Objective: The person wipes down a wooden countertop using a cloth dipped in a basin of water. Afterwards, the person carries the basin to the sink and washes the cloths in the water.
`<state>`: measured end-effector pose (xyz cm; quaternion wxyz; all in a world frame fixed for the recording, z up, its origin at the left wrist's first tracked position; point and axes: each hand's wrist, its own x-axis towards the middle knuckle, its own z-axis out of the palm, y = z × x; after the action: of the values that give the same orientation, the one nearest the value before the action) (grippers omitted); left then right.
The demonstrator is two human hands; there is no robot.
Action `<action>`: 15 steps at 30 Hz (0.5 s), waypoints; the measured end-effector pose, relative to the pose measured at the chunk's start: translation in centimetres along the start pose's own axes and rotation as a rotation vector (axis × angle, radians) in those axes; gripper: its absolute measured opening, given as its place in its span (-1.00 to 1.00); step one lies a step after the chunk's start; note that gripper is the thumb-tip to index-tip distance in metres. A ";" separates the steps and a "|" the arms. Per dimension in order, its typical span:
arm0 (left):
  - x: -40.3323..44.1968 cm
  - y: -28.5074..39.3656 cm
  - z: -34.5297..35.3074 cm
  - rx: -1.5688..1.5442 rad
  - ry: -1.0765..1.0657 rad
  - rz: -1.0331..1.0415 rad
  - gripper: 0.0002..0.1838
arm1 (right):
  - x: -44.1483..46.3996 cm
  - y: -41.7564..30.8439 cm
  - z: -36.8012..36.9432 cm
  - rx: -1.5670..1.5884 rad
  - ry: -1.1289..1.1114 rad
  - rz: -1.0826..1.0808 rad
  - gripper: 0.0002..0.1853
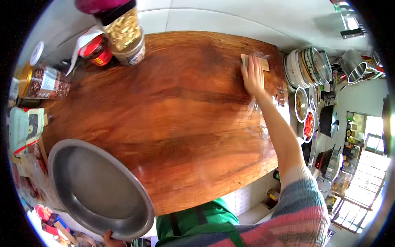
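Observation:
My right hand (254,80) is stretched over the far right corner of the wooden board (177,119). Its fingers lie out flat on a thin tan rectangular piece (265,64), whose kind I cannot make out. At the lower left, a large grey metal basin (98,181) tilts over the board's near left corner. My left hand (111,239) grips the basin's near rim; only part of that hand shows at the frame's bottom edge. Nothing solid is visible inside the basin. Wet, shiny patches mark the board near my right forearm.
Jars and a tub (131,51) stand at the back left, beside a red-lidded jar (98,50). A plastic jar (47,82) and packets (26,127) line the left side. Stacked plates (294,70) and bowls with red pieces (308,124) sit just right of the board.

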<state>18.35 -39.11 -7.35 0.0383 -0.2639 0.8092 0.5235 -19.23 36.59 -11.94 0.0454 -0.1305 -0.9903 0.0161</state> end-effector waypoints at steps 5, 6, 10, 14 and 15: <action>-0.2 3.7 2.4 -0.110 0.136 -0.128 -0.71 | 0.6 -12.4 0.5 -0.062 -0.051 -0.501 -0.23; 0.2 1.1 0.2 0.075 0.045 -0.025 -0.74 | -5.0 -13.0 -1.5 0.106 -0.094 -0.599 -0.25; 0.4 1.2 0.2 -0.251 -0.008 -0.189 -0.74 | -12.9 -3.3 -4.1 0.148 -0.251 -0.448 -0.30; 0.5 5.0 2.4 -0.650 0.048 -0.458 -0.57 | 2.7 8.3 1.9 -0.037 0.185 -0.062 -0.38; 0.4 3.7 1.7 -0.357 0.037 -0.362 -0.50 | 5.5 5.3 0.5 0.093 0.021 0.066 -0.37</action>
<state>15.90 -36.63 -5.23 0.0691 -0.4166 0.6442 0.6377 -23.26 43.11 -12.16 0.0612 -0.1609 -0.9831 0.0622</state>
